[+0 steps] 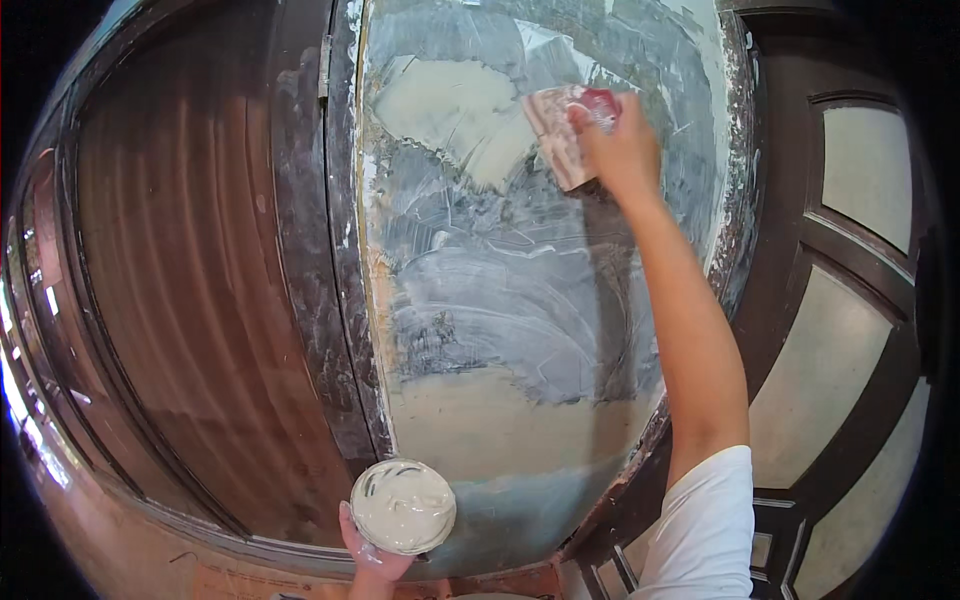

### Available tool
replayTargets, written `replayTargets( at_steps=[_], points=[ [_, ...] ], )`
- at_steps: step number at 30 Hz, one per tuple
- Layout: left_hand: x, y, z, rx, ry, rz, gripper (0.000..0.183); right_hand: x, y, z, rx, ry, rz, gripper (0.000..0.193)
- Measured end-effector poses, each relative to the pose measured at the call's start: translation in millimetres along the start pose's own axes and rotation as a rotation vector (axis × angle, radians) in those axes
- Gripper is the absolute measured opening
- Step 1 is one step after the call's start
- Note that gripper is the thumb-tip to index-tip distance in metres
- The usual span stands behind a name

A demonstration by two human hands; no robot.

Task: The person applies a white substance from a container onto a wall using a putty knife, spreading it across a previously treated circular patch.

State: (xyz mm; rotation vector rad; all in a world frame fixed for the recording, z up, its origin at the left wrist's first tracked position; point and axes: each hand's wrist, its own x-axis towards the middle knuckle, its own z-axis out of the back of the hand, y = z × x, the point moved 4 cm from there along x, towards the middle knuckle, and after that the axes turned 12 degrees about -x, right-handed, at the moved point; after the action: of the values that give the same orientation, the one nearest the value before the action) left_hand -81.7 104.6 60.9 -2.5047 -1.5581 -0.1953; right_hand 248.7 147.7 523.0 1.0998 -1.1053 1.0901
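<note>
My right hand [627,155] is closed round the red handle of a wide putty knife [562,138], whose pale, putty-smeared blade lies against the upper part of a grey wall panel [480,300]. A patch of cream putty [450,105] covers the panel just left of the blade. Low in the view, my left hand [375,560] grips a round tub of cream putty [405,506] from below and the side. Some putty is smeared on the fingers of that hand. The tub's contents look wet and stirred, with a dark streak near the far edge.
A dark wooden door frame [320,250] with paint smears borders the panel on the left, beside a brown wooden panel [180,260]. To the right stands a dark door with pale insets [820,350]. A smooth cream band [510,425] crosses the lower panel.
</note>
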Motion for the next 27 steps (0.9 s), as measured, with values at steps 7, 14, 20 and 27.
replayTargets(
  at_steps=[7,14,20,27],
  points=[
    [-2.7,-14.5,-5.1,-0.015,0.013,-0.030,0.079,-11.4,-1.0,3.0,0.210,-0.029,-0.030,0.055],
    [-5.0,-28.7,-3.6,0.000,0.029,-0.025,0.079,-7.3,51.0,0.7,-0.034,0.116,0.125,0.052],
    [-10.6,-53.5,12.0,0.001,0.002,-0.074,0.079,20.9,39.6,11.1,0.093,-0.034,0.030,0.054],
    [-13.8,-69.8,7.7,0.064,-0.004,-0.041,0.082,4.5,97.0,-7.0,-0.043,0.142,0.135,0.055]
  ],
)
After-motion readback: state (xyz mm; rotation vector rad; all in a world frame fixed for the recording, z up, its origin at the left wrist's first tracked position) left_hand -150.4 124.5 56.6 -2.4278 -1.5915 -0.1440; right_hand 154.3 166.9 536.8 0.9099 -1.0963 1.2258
